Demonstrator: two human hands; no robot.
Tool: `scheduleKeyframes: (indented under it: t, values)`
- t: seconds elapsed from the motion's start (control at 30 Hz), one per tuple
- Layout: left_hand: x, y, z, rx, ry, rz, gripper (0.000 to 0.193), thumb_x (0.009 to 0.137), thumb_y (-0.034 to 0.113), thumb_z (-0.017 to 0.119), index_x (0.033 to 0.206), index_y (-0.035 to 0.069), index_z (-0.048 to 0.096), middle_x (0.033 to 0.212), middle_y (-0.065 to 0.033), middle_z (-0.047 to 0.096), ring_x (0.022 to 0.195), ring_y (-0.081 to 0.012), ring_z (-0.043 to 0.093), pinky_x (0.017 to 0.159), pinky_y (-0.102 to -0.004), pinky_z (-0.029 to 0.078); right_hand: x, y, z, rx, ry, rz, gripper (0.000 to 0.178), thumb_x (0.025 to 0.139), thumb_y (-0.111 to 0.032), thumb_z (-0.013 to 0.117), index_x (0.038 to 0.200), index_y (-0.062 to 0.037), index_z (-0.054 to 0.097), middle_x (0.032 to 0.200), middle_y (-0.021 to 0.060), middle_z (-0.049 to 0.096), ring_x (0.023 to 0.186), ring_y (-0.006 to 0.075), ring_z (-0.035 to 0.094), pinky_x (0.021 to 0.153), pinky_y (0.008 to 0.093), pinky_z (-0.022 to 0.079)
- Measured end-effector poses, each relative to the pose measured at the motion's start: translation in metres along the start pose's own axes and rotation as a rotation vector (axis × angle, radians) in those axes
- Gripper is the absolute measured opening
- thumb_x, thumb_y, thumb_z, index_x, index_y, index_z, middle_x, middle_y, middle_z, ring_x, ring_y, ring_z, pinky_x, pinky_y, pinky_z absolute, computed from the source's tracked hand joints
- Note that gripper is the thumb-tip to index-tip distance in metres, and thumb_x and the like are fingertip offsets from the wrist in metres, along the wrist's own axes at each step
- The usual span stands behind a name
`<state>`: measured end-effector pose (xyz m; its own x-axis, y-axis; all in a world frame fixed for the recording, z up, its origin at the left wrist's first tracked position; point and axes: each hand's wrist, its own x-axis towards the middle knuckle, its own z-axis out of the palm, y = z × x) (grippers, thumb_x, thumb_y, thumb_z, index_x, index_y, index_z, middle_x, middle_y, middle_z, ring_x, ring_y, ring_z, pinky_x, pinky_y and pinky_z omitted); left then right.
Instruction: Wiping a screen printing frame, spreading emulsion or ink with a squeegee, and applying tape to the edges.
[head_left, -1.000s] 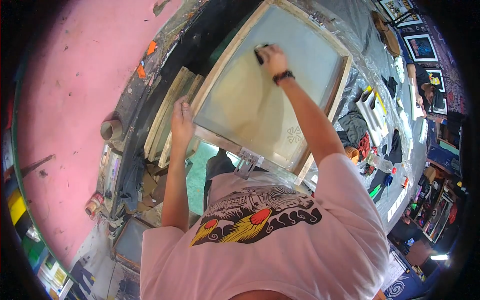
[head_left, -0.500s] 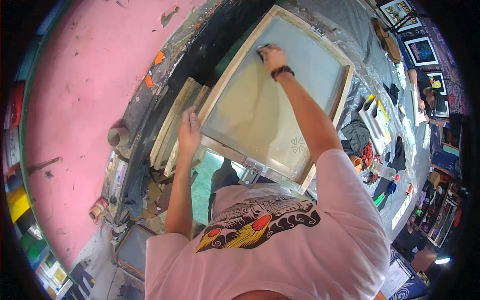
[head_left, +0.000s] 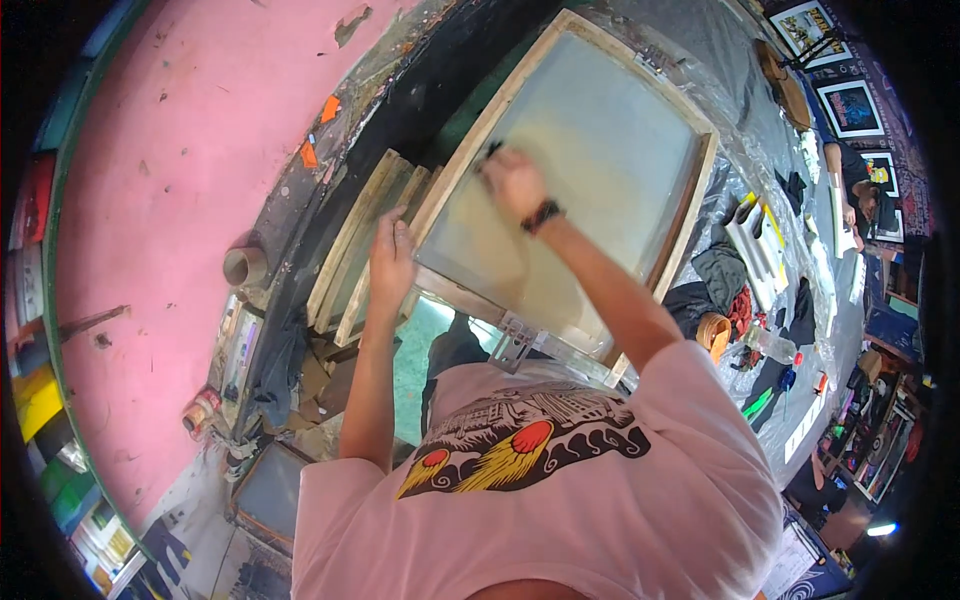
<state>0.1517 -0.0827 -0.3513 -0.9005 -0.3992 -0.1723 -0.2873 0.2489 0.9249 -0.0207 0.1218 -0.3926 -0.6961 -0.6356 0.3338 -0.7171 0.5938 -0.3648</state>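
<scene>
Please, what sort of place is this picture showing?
Probably a screen-printing workshop: a mesh screen under the right hand, wooden frames to its left, and a plastic-covered table to its right.

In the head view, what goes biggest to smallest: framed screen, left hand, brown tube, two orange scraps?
Largest to smallest:
framed screen
left hand
brown tube
upper orange scrap and lower orange scrap: too alike to rank
</scene>
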Motion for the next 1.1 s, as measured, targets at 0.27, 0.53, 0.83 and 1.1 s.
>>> scheduleKeyframes:
  t: [0.27,0.53,0.83,1.1]
  values:
    - [0.002,0.002,0.001,0.044,-0.048,0.017,0.031,0.107,0.019,0.042,0.129,0.0,0.054,0.074,-0.0047,0.05,0.069,-0.0131,0.051,0.065,-0.0292,0.044,-0.05,-0.082,-0.019,0.351,-0.296,-0.305,0.028,0.076,-0.006,0.063,0.102,-0.014,0.071,0.106,0.0041,0.062,0.1,0.0275,0.061,0.087,0.0391,0.054]
    - [0.003,0.015,0.007,0.054,-0.028,0.019,0.032,0.107,0.02,0.041,0.128,0.0,0.055,0.075,-0.002,0.051,0.07,-0.0123,0.049,0.067,-0.0292,0.044,-0.041,-0.031,-0.004,0.251,-0.045,-0.083,0.007,0.078,-0.011,0.066,0.084,-0.0078,0.066,0.091,0.0123,0.061,0.088,0.032,0.061,0.078,0.0432,0.051]
    - [0.005,0.006,0.004,0.006,-0.07,0.019,0.033,0.107,0.02,0.041,0.13,0.0,0.054,0.084,-0.0048,0.052,0.076,-0.0132,0.051,0.07,-0.0286,0.044,-0.035,0.031,-0.042,0.125,0.156,0.336,0.017,0.083,-0.009,0.062,0.098,-0.0083,0.071,0.098,0.0122,0.065,0.089,0.0347,0.064,0.078,0.043,0.054]
    - [0.006,-0.009,-0.001,0.04,-0.066,0.037,0.032,0.107,0.019,0.04,0.13,0.002,0.055,0.082,-0.0033,0.051,0.075,-0.0141,0.05,0.071,-0.0297,0.044,-0.162,-0.042,-0.103,0.436,-0.283,0.228,0.018,0.081,-0.012,0.07,0.098,-0.0147,0.075,0.097,0.0086,0.067,0.091,0.0297,0.066,0.084,0.0401,0.054]
